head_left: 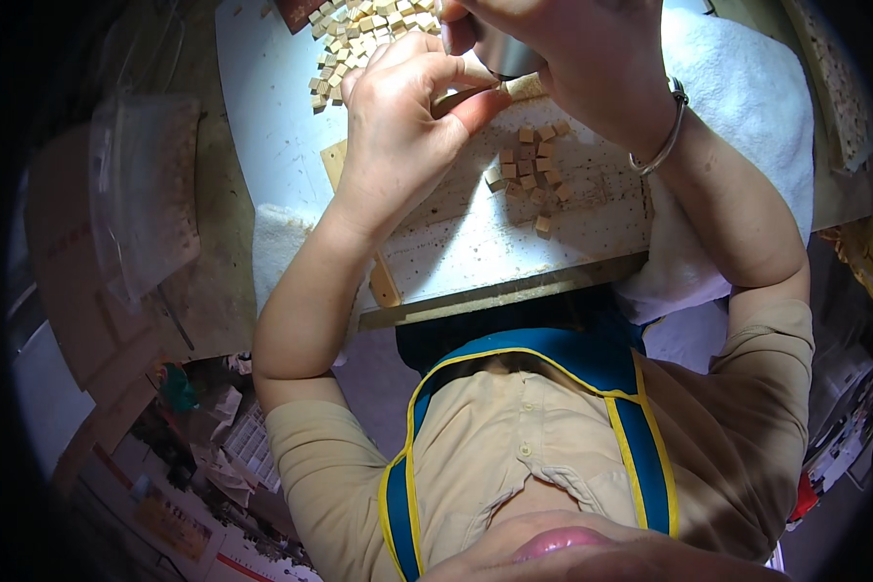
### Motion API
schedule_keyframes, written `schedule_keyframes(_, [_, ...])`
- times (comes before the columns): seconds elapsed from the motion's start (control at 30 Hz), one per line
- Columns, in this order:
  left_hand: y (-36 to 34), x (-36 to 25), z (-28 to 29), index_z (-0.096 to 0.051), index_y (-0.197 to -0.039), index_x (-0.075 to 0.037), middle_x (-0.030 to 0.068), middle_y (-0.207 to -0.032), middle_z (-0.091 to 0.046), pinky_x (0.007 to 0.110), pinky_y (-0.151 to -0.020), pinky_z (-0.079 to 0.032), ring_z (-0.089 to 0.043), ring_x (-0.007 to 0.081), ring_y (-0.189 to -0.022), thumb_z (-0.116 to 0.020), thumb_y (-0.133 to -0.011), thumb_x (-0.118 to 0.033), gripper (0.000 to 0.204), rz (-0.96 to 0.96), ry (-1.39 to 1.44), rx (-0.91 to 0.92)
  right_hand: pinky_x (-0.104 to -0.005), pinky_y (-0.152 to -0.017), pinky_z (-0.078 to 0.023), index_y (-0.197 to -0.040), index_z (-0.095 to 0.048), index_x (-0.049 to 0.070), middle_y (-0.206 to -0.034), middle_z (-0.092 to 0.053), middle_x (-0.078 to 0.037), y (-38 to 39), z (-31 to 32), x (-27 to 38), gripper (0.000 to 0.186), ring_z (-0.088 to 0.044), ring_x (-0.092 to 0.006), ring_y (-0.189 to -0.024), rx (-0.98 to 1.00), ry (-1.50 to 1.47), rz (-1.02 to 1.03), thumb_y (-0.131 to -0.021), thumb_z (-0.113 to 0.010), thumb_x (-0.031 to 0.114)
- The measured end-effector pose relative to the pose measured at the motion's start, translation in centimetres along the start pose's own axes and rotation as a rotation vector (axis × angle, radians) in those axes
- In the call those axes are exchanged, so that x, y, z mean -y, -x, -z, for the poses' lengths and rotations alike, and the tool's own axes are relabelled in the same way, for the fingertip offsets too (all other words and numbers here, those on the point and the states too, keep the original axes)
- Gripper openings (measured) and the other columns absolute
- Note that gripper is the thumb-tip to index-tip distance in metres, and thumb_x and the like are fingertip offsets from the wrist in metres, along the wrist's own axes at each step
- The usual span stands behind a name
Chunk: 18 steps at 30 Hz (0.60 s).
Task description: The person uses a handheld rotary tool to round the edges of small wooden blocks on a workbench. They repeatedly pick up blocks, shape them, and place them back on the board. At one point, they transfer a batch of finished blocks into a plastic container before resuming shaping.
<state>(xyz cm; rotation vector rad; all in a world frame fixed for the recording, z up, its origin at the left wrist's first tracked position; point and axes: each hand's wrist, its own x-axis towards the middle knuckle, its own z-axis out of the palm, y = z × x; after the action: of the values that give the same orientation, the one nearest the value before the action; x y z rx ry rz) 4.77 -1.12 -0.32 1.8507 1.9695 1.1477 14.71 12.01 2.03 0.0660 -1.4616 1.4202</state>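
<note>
My right hand [597, 58] is closed around a grey metal cylindrical tool [507, 50], its dark end pointing down toward my left fingertips. Thumb and fingers of my left hand [403, 131] are pinched together right beside that end; what they hold, if anything, is too small and covered to make out. Small wooden cubes [528, 167] lie in a loose group on the white work board [475, 242], just below the hands. Beyond my left hand is a larger heap of pale wooden cubes [359, 41].
A white towel [747, 107] covers the right side, and another white cloth [279, 238] lies at the left. By my left forearm is a small wooden piece [385, 281] at the board's front edge. A clear plastic container [145, 194] stands farther left.
</note>
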Motion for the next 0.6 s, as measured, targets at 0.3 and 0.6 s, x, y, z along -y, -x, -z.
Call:
schedule_keyframes(0.3, [0.0, -0.4, 0.1, -0.08, -0.085, -0.008, 0.0051, -0.078, -0.064, 0.037, -0.069, -0.048, -0.062, 0.0209, -0.077, -0.089, -0.074, -0.017, 0.017, 0.013, -0.002, -0.014, -0.0218, -0.061, -0.055, -0.127, -0.056, 0.002, -0.092, -0.065, -0.001, 0.0, 0.3, 0.1, 0.053, -0.064, -0.0055, -0.077, 0.049, 0.07, -0.044, -0.08, -0.079, 0.0])
schedule_keyframes(0.6, [0.0, -0.8, 0.3, -0.079, -0.084, -0.007, 0.0057, -0.082, -0.067, 0.037, -0.071, -0.05, -0.063, 0.0204, -0.077, -0.088, -0.076, -0.02, 0.018, 0.091, 0.032, 0.031, -0.023, -0.062, -0.053, -0.124, -0.055, 0.002, -0.094, -0.065, -0.003, 0.4, 0.5, 1.2, 0.051, -0.064, -0.0059, -0.078, 0.102, 0.037, -0.117, -0.078, -0.076, -0.003])
